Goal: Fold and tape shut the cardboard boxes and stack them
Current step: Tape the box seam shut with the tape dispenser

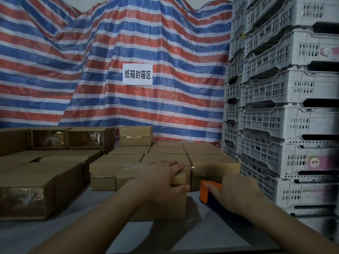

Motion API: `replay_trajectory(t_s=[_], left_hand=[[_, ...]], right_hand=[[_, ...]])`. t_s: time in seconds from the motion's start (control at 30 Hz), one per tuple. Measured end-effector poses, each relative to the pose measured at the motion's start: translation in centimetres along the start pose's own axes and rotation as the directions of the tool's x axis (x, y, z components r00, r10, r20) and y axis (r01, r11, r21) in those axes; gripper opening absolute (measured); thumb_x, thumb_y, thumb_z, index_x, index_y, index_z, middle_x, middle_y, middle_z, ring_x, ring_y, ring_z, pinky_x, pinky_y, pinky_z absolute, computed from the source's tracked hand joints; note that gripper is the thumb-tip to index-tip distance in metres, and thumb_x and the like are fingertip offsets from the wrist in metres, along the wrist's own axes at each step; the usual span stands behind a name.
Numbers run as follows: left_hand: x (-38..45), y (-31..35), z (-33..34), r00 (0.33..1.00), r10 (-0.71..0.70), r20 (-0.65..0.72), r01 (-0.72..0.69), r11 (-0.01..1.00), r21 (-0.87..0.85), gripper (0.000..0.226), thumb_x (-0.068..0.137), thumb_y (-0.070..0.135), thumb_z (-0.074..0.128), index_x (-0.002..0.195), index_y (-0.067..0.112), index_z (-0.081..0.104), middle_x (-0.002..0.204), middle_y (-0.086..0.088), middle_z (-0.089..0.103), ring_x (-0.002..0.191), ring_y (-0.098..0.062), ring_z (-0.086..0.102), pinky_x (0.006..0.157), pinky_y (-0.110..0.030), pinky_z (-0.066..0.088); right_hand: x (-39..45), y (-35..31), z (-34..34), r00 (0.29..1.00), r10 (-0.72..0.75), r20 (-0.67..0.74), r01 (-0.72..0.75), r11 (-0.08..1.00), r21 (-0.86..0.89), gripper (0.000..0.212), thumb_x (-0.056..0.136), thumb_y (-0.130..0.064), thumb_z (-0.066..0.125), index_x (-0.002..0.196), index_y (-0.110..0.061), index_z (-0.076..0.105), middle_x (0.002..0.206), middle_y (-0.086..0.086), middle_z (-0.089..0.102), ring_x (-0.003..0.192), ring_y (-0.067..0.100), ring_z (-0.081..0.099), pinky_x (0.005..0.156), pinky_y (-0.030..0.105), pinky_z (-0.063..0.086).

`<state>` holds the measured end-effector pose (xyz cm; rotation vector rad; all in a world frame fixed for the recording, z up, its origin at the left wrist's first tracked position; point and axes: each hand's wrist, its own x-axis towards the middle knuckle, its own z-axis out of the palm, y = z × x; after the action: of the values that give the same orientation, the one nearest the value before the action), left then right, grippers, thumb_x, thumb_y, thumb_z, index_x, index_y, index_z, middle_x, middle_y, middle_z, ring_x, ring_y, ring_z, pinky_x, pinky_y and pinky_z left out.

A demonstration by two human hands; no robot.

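Note:
A small brown cardboard box (165, 208) stands on the grey table right in front of me. My left hand (163, 180) grips its top right edge, fingers over the taped top and thumb on the near side. My right hand (236, 193) holds an orange and dark blue tape dispenser (207, 194) just right of that box, low near the table. Behind it, closed boxes (165, 158) stand packed in rows, with one more box (135, 136) stacked on top at the back.
More cardboard boxes (40, 187) lie at the left, some with clear tape on their ends. Tall stacks of white plastic crates (286, 114) wall off the right side. A striped tarpaulin (110, 52) with a paper sign (137, 74) hangs behind.

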<state>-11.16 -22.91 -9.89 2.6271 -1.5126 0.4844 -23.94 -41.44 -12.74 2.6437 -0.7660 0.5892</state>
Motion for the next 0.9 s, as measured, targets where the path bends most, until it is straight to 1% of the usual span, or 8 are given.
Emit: replay_trajectory(t_s=[0.1, 0.2, 0.3, 0.47, 0.57, 0.67, 0.73, 0.9], left_hand=[[0.1, 0.1, 0.1, 1.000, -0.006, -0.003, 0.006, 1.000, 0.016, 0.074, 0.091, 0.070, 0.042, 0.153, 0.038, 0.018, 0.161, 0.004, 0.023, 0.145, -0.020, 0.028, 0.114, -0.045, 0.027], [0.2, 0.1, 0.0, 1.000, 0.005, -0.003, -0.005, 1.000, 0.001, 0.070, 0.091, 0.069, 0.042, 0.151, 0.038, 0.025, 0.157, 0.005, 0.032, 0.138, -0.019, 0.037, 0.112, -0.044, 0.033], [0.0, 0.0, 0.0, 0.999, 0.027, -0.045, -0.029, 0.999, -0.032, 0.061, 0.091, 0.066, 0.044, 0.144, 0.034, 0.040, 0.146, 0.005, 0.047, 0.128, -0.014, 0.047, 0.107, -0.040, 0.040], [-0.1, -0.1, 0.7, 0.993, 0.035, -0.114, -0.035, 0.999, -0.004, 0.067, 0.090, 0.066, 0.046, 0.146, 0.030, 0.036, 0.146, 0.006, 0.048, 0.129, -0.012, 0.046, 0.109, -0.038, 0.037], [0.2, -0.2, 0.8, 0.993, 0.015, -0.114, -0.018, 1.000, -0.025, 0.075, 0.088, 0.066, 0.048, 0.149, 0.027, 0.030, 0.150, 0.003, 0.044, 0.134, -0.014, 0.042, 0.113, -0.039, 0.034], [0.3, -0.4, 0.9, 0.993, 0.007, -0.118, -0.011, 0.999, -0.035, 0.077, 0.085, 0.064, 0.055, 0.148, 0.026, 0.031, 0.148, 0.003, 0.045, 0.133, -0.014, 0.043, 0.112, -0.037, 0.034], [0.2, -0.4, 0.8, 0.993, 0.004, -0.120, -0.013, 0.997, -0.072, 0.077, 0.082, 0.060, 0.062, 0.145, 0.026, 0.033, 0.144, 0.004, 0.048, 0.129, -0.014, 0.046, 0.109, -0.035, 0.035], [-0.6, -2.0, -0.6, 0.994, -0.065, -0.092, 0.003, 0.831, -0.557, 0.087, 0.084, 0.040, 0.073, 0.152, 0.036, 0.019, 0.145, 0.006, 0.046, 0.104, 0.005, 0.055, 0.082, -0.016, 0.048]], right_hand=[[1.2, -1.6, -3.0, 0.992, -0.061, -0.107, 0.095, 0.932, 0.351, 0.054, 0.100, -0.060, 0.022, 0.078, -0.025, 0.057, 0.078, -0.004, 0.060, 0.075, 0.013, 0.061, 0.074, 0.035, 0.050], [2.3, -4.6, -5.0, 0.978, -0.189, -0.085, 0.179, 0.562, 0.808, 0.031, 0.105, -0.046, 0.033, 0.122, -0.031, 0.054, 0.130, -0.014, 0.056, 0.117, 0.005, 0.053, 0.103, 0.031, 0.040], [2.9, -7.5, -4.4, 0.965, -0.251, 0.081, 0.015, 0.358, 0.933, 0.059, 0.105, -0.054, 0.029, 0.158, -0.032, 0.018, 0.156, -0.018, 0.025, 0.145, 0.008, 0.024, 0.117, 0.033, 0.018], [3.2, -9.7, -0.8, 0.925, -0.110, 0.363, -0.362, 0.023, 0.932, 0.035, 0.101, -0.060, 0.033, 0.126, -0.043, 0.051, 0.107, -0.010, 0.056, 0.093, 0.007, 0.051, 0.087, 0.033, 0.042], [3.0, -10.3, 0.9, 0.921, -0.084, 0.380, -0.388, -0.135, 0.912, 0.022, 0.100, -0.060, 0.037, 0.094, -0.047, 0.054, 0.101, -0.011, 0.057, 0.096, 0.009, 0.057, 0.086, 0.033, 0.048], [2.3, -10.7, 2.2, 0.929, -0.068, 0.365, -0.371, -0.172, 0.913, 0.032, 0.096, -0.066, 0.038, 0.115, -0.050, 0.057, 0.133, -0.002, 0.057, 0.124, 0.022, 0.054, 0.111, 0.048, 0.040], [1.9, -10.7, 2.3, 0.938, -0.056, 0.343, -0.348, -0.177, 0.921, 0.051, 0.095, -0.067, 0.038, 0.141, -0.047, 0.046, 0.145, -0.001, 0.051, 0.130, 0.022, 0.050, 0.112, 0.047, 0.040], [1.7, -10.5, 2.0, 0.932, -0.050, 0.358, -0.361, -0.107, 0.926, 0.061, 0.096, -0.068, 0.031, 0.144, -0.034, 0.048, 0.142, 0.003, 0.055, 0.122, 0.019, 0.054, 0.103, 0.037, 0.041]])
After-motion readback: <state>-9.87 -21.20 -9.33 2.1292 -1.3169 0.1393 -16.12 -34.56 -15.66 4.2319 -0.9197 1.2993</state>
